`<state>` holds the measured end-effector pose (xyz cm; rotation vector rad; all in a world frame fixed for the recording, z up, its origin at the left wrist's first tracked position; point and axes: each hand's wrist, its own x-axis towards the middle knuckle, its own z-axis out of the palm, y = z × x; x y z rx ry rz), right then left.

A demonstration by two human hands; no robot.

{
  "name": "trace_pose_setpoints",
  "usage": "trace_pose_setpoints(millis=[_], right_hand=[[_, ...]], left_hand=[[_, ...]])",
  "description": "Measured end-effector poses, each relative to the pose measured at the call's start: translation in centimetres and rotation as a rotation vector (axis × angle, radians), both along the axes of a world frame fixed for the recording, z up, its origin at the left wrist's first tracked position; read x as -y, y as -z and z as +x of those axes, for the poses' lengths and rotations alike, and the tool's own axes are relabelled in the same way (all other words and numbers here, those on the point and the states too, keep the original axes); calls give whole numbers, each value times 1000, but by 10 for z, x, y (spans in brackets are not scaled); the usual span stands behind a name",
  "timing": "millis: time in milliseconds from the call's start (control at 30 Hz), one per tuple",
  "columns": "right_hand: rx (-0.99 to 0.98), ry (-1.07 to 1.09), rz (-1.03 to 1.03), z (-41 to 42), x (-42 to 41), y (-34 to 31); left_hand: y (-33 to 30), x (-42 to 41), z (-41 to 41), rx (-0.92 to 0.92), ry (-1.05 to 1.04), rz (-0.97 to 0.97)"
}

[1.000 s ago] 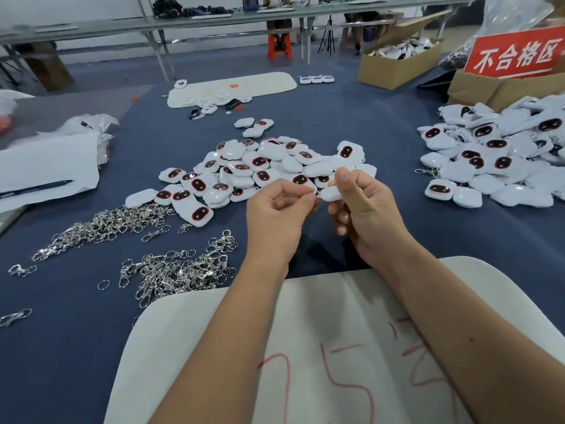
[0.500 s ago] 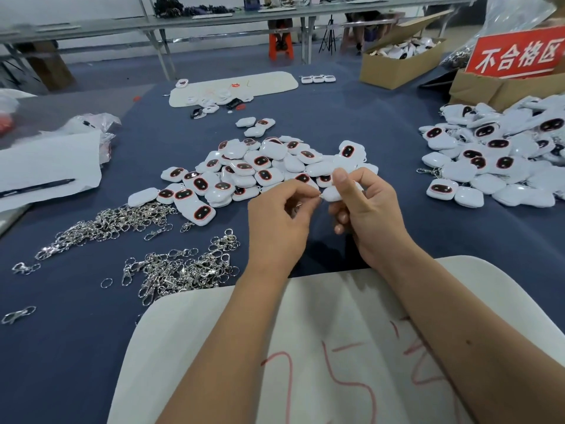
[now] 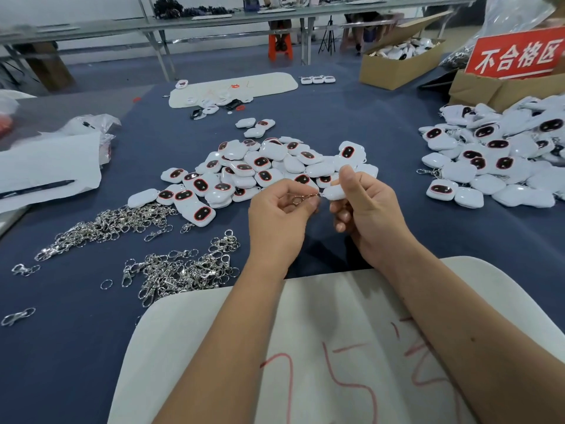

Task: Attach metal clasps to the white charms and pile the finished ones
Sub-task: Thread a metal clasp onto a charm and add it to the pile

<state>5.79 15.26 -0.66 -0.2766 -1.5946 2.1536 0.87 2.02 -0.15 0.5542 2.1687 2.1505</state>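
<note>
Red sign (image 3: pixel 516 55) w/ white characters stands at far right, on a cardboard box (image 3: pixel 501 88). 2nd open cardboard box (image 3: pixel 397 64) sits just left of it. White paper (image 3: pixel 46 166) w/ black pen (image 3: pixel 36 188) on it at left edge; crumpled plastic bag (image 3: pixel 91 123) behind. Near edge: white board (image 3: pixel 189 332) w/ red scrawl. Orange stool (image 3: pixel 279 45) beyond blue table (image 3: pixel 61 347).

Both forearms are bare from the bottom edge of the view up to the wrists: no sleeve, watch, bracelet or glove shows. The left hand (image 3: pixel 279 218) and right hand (image 3: pixel 367 215) wear no rings. The fingernails are short and unpainted. A small dark mole sits on the right forearm, below the wrist.
</note>
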Motion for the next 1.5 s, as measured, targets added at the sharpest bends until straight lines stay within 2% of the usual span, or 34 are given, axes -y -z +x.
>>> trace_pose_setpoints(millis=[233, 367, 433, 467, 600, 700, 800, 933, 1100, 1267, 1500], right_hand=[[15, 118, 269, 0, 3, 8], [18, 140, 358, 1, 6, 10], [13, 125, 337, 1, 5, 9], [0, 115, 295, 1, 4, 8], [-70, 31, 121, 2, 1, 3], [-91, 9, 97, 2, 2, 2], [-94, 24, 69, 2, 2, 1], [-75, 13, 101, 1, 3, 2], [-50, 16, 105, 2, 2, 3], [-36, 36, 97, 1, 3, 3], [-18, 78, 185, 0, 1, 8]], left_hand=[[0, 10, -3, -493, 4, -477], [1, 10, -5, -530, 14, -562], [1, 9, -5, -461, -8, -528], [1, 8, -4, -381, -30, -451], [2, 0, 2, 119, -29, 86], [2, -4, 7, 321, 72, 287], [-1, -5, 9, 434, 105, 376], [-4, -3, 8, 427, 58, 407], [-2, -1, 5, 284, 10, 320], [0, 3, -3, -59, -80, -41], [-1, 5, -1, -460, -68, -417]])
